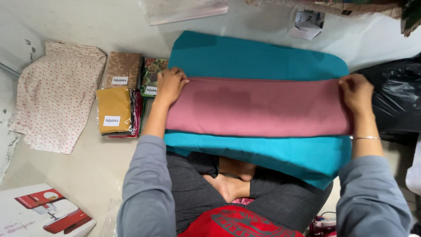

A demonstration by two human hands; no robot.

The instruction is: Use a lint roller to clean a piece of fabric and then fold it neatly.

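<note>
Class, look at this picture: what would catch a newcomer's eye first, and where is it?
A long pink cloth lies centre frame, stretched between the left hand and the right hand. Beneath it spreads a bright teal cloth. To the left, wrapped fabric packets sit on the floor.

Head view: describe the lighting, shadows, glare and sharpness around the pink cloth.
Head view: soft, even light on the pink cloth, with a faint darker patch near its middle; the left hand and right hand at its ends look sharp; mild glare shows on the clear plastic bag and the black plastic bag; the teal cloth throws only a thin shadow on the floor.
</note>
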